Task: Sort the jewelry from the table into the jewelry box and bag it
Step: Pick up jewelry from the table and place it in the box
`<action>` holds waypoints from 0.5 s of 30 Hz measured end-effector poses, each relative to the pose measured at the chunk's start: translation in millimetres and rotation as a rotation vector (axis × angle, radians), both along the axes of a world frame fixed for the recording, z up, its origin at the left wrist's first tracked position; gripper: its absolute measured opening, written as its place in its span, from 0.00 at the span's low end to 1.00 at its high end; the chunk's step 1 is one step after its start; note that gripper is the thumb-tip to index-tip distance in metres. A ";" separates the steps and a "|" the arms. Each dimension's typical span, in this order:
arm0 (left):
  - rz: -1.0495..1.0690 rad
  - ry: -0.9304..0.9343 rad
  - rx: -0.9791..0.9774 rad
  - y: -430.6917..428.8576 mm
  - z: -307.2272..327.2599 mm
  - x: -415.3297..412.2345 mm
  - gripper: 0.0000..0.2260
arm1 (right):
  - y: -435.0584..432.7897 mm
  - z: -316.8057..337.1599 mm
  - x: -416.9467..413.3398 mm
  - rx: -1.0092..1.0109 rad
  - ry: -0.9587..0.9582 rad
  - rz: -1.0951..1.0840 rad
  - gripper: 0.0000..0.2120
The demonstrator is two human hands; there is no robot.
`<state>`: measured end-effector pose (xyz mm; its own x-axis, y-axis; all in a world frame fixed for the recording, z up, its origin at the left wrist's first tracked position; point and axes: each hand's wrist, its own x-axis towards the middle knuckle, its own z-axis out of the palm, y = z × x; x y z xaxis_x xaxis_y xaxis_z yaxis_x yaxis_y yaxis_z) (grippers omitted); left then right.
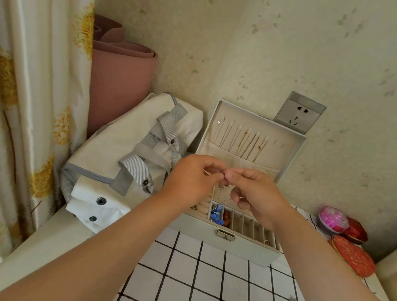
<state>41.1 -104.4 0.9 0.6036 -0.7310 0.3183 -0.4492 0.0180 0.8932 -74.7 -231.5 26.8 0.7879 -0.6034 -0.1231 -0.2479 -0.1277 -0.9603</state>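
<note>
Jewelry box [223, 238] sits open at the back of the table [220, 293]. Its long axis runs left-right and the latch side faces the person. The lid [291, 152] stands upright against the wall, inside facing out. Thin chains [248, 144] hang top to bottom in the lid, lower ends tucked in its pocket.

In the tray, blue pieces [216, 215] and an amber piece [226, 218] fill the small middle compartments. There are ring rolls at left and a holed earring panel behind. The narrow slots at right look mostly bare, with one small thing at the far right end too small to tell.

Left hand [192, 179] and right hand [259, 198] meet over the tray. Both have fingers curled, thumb and forefinger tips pressed together on a tiny piece [224, 179] between them. It is too small to say what it is or which way it points.

White bag [118, 152] with grey straps lies just left of the box, long axis running near-left to far-right. Can't tell whether it is open.

One small metal bit [294, 300] lies on the checked cloth at right, well apart from the box.

Red embroidered boxes [354, 255] and a pink round thing [333, 217] sit at far right. There is a wall socket [299, 113] above the lid, a rolled mat [120, 79] in the corner and a curtain [17, 93] at left.
</note>
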 end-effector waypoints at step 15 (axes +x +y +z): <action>0.095 0.389 -0.008 0.3 6.2 3.0 0.02 | 14.8 7.2 5.1 -0.492 -0.105 -0.006 0.09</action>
